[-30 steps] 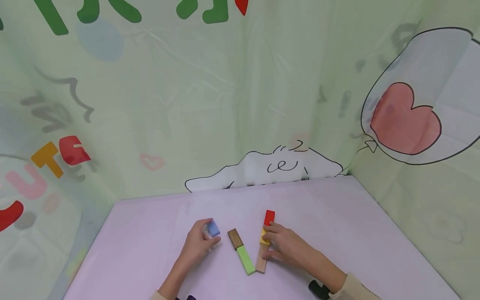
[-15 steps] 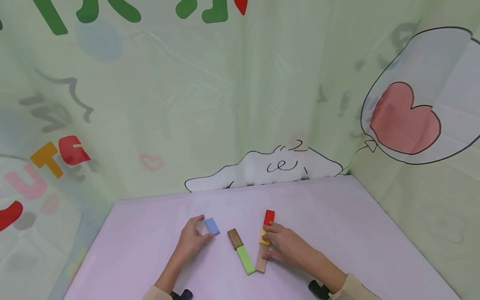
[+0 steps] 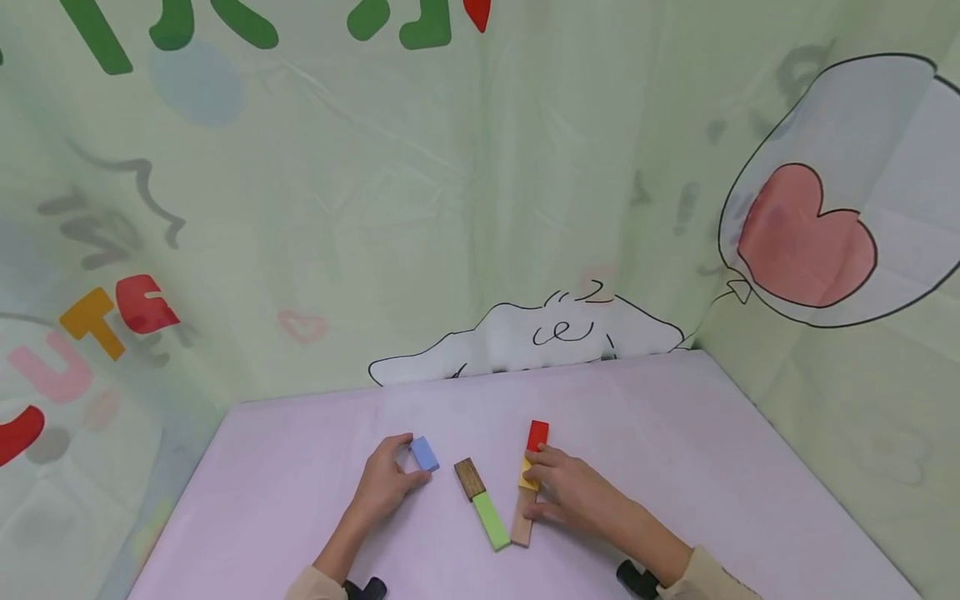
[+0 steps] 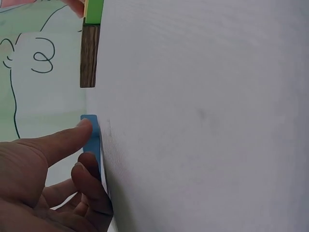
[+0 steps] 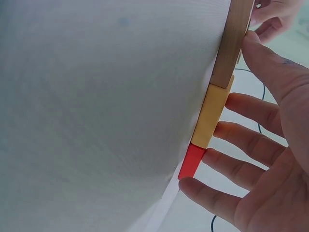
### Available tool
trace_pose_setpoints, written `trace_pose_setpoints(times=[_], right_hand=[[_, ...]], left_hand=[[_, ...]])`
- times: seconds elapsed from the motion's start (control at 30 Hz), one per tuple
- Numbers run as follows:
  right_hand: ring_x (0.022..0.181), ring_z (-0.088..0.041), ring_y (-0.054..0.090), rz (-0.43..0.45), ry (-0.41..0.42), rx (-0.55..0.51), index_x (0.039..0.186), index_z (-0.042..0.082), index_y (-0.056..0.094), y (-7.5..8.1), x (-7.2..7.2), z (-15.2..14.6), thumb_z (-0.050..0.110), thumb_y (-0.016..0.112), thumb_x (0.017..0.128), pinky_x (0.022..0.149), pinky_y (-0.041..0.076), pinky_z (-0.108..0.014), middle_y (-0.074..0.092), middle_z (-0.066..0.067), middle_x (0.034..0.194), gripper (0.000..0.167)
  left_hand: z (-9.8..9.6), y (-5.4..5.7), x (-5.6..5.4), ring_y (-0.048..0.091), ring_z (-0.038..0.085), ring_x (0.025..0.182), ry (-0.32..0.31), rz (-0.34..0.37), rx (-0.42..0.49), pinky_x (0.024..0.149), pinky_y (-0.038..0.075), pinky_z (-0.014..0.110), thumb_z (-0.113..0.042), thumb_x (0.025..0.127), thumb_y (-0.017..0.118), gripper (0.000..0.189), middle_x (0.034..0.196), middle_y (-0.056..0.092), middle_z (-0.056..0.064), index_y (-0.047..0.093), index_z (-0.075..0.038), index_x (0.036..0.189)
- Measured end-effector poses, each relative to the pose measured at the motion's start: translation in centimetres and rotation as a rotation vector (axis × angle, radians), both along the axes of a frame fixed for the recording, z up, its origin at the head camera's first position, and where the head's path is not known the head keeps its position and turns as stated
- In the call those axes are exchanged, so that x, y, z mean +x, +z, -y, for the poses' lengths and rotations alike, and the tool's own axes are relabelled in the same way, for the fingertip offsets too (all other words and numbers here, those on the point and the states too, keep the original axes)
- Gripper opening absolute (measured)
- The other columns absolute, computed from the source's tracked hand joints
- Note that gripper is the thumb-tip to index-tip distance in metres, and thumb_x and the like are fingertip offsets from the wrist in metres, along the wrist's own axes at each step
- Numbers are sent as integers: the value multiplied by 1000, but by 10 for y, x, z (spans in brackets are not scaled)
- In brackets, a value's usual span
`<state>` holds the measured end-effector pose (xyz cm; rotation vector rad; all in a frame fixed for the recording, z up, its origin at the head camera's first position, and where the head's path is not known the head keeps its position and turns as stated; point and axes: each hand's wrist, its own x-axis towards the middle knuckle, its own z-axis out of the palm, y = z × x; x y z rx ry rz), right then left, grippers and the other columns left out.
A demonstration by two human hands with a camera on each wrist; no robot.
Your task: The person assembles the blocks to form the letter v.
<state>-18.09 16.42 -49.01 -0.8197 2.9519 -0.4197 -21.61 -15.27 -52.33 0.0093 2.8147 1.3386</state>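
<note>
A small blue block (image 3: 425, 455) lies on the table between the thumb and forefinger of my left hand (image 3: 381, 485). The left wrist view shows the thumb pressed on the blue block (image 4: 91, 141) and curled fingers at its lower end. My right hand (image 3: 581, 493) lies along a row of three blocks: red (image 3: 537, 435), yellow (image 3: 527, 482) and pale wood (image 3: 523, 527). In the right wrist view its fingers are stretched out and spread, fingertips against the side of the row. A dark wood block (image 3: 469, 479) and a light green block (image 3: 491, 521) form a slanting second row.
The two rows meet at their near ends in a V on the pale lilac table (image 3: 645, 417). Behind stands a light green printed curtain (image 3: 420, 208), with more of it along both sides. Black wrist straps (image 3: 637, 579) show at the cuffs.
My left hand has drawn back a little to the left from over the blue block, uncovering it, then moved slightly closer again. My right hand and both rows stay put.
</note>
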Motion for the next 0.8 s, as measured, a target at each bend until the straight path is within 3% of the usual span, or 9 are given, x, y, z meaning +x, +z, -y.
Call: trace_pose_setpoints(times=[0.07, 0.13, 0.23, 0.3, 0.6, 0.7, 0.8], right_hand=[[141, -39, 58, 3, -1, -1, 120, 7, 78, 0, 0, 0, 42, 90, 82, 112, 53, -51, 69, -15, 142, 53], [142, -39, 58, 6, -1, -2, 120, 6, 78, 1, 0, 0, 42, 90, 82, 112, 53, -52, 68, -15, 142, 53], [142, -39, 57, 8, -1, -3, 119, 6, 78, 1, 0, 0, 42, 90, 82, 112, 52, -52, 68, -15, 142, 53], [142, -39, 58, 8, -2, -2, 119, 6, 78, 1, 0, 0, 41, 90, 82, 112, 52, -52, 69, -15, 142, 53], [142, -39, 57, 9, -2, -5, 120, 6, 78, 0, 0, 0, 42, 90, 82, 113, 52, -52, 68, -15, 143, 54], [142, -39, 58, -2, 2, -1, 120, 6, 78, 0, 0, 0, 42, 90, 82, 112, 52, -51, 69, -15, 142, 54], [141, -39, 58, -10, 7, 0, 120, 6, 78, -1, 0, 0, 42, 90, 82, 112, 53, -51, 69, -15, 142, 53]], left_hand=[[-1, 0, -1, 56, 19, 80, 2, -11, -11, 76, 53, 33, -12, 85, 87, 71, 144, 61, 23, 56, 1, 147], [-2, 1, -1, 66, 31, 97, 4, -22, -23, 93, 58, 45, -11, 84, 87, 70, 144, 61, 24, 57, 2, 146], [-2, 1, 0, 60, 46, 132, 7, -41, -32, 116, 46, 61, -9, 83, 88, 69, 147, 60, 27, 59, 3, 144], [-3, 2, 0, 52, 51, 143, 9, -51, -33, 119, 42, 63, -9, 83, 88, 67, 146, 61, 27, 60, 3, 143], [-2, 0, 1, 52, 49, 145, 38, -31, -29, 119, 42, 62, -12, 84, 88, 64, 148, 62, 23, 63, -2, 142], [-3, 1, 1, 65, 40, 122, 45, -12, -28, 107, 53, 54, -15, 84, 88, 65, 149, 62, 21, 63, -5, 143], [-4, 3, 1, 59, 23, 89, 50, -1, -19, 83, 51, 36, -16, 84, 89, 65, 147, 64, 19, 64, -7, 143]])
